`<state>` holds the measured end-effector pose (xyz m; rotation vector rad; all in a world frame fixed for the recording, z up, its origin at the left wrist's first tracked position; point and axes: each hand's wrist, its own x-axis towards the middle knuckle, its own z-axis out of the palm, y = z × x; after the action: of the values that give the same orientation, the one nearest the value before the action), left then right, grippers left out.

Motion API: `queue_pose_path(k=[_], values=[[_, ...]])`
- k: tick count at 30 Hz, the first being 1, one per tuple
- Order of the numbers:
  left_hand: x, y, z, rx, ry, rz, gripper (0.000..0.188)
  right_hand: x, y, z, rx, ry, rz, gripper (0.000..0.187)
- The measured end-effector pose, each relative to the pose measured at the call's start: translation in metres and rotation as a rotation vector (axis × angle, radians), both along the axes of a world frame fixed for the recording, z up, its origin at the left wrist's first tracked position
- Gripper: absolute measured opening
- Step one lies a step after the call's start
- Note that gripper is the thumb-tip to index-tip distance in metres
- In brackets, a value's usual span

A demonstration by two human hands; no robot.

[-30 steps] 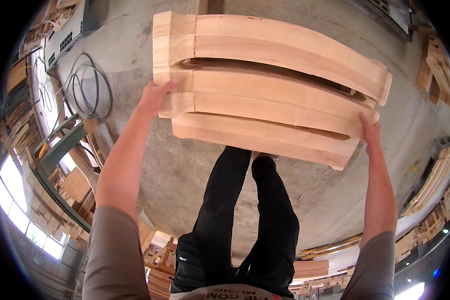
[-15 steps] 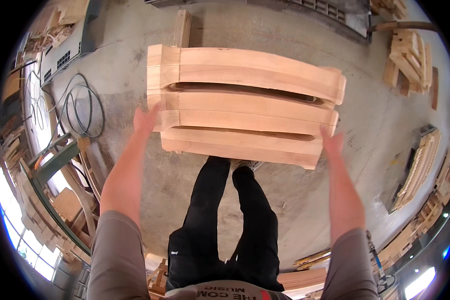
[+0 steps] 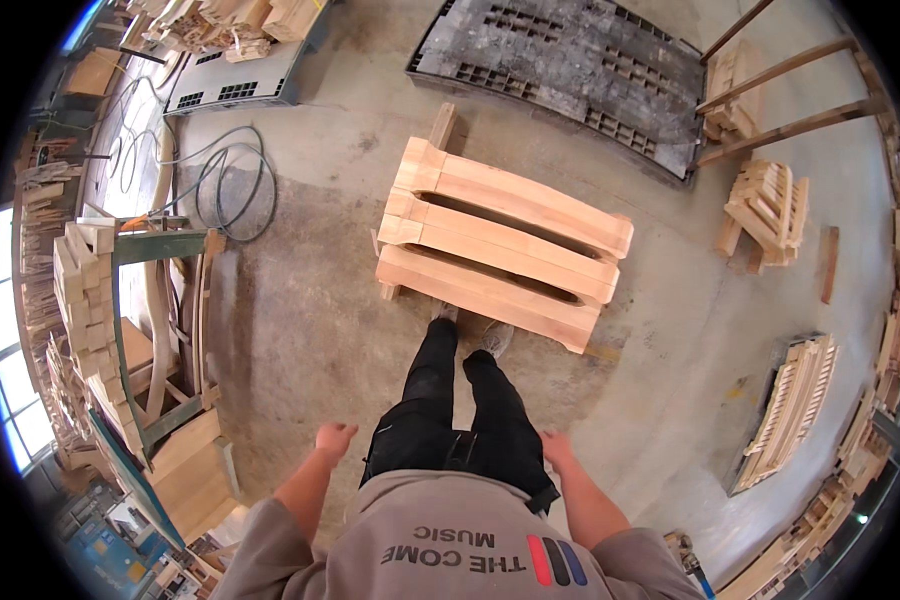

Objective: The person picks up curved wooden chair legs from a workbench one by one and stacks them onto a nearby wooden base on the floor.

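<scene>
Three thick, pale, slightly curved wooden pieces (image 3: 515, 205) with wider ends lie side by side in front of my feet, with dark slots between them. They rest on wooden bearers (image 3: 443, 126) that show at the left end. My left hand (image 3: 336, 440) hangs beside my left thigh, its fingers loosely curled round nothing. On the other side my right hand (image 3: 558, 450) is down by my right hip; its fingers are mostly hidden, and no held thing shows. Both hands are well apart from the wood.
A dark plastic pallet (image 3: 560, 70) lies beyond the pieces. Coiled hose (image 3: 235, 185) rests on the floor at left, near a green-framed rack (image 3: 165, 247) with stacked wood. At right are small wooden piles (image 3: 770, 210) and a slatted stack (image 3: 792, 410).
Both hands have let go of the curved wooden pieces and dropped back to my sides. The pieces now sit lower and farther from me, and my view has shifted.
</scene>
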<state>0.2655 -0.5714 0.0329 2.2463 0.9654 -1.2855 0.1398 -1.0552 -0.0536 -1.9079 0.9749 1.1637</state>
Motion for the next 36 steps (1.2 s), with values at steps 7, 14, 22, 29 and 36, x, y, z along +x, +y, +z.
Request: queue_pose_path(k=[7, 14, 22, 29, 36], values=[[-0.077, 0.0, 0.056, -0.113, 0.018, 0.235, 0.045, 0.089, -0.065, 0.027, -0.102, -0.468, -0.222, 0.029], [-0.14, 0.06, 0.027, -0.235, -0.262, 0.613, 0.042, 0.149, -0.015, 0.063, -0.017, -0.478, -0.312, 0.029], [-0.246, 0.189, 0.029, -0.204, -0.556, 0.967, 0.041, 0.112, 0.23, 0.061, 0.189, -0.253, -0.031, 0.02], [-0.45, 0.268, -0.025, 0.043, -0.572, 1.431, 0.025, 0.153, 0.46, 0.046, 0.217, -0.539, 0.86, 0.041], [-0.495, 0.231, -0.052, -0.09, -0.538, 1.657, 0.032, 0.223, 0.607, 0.069, 0.185, -0.646, 1.127, 0.038]])
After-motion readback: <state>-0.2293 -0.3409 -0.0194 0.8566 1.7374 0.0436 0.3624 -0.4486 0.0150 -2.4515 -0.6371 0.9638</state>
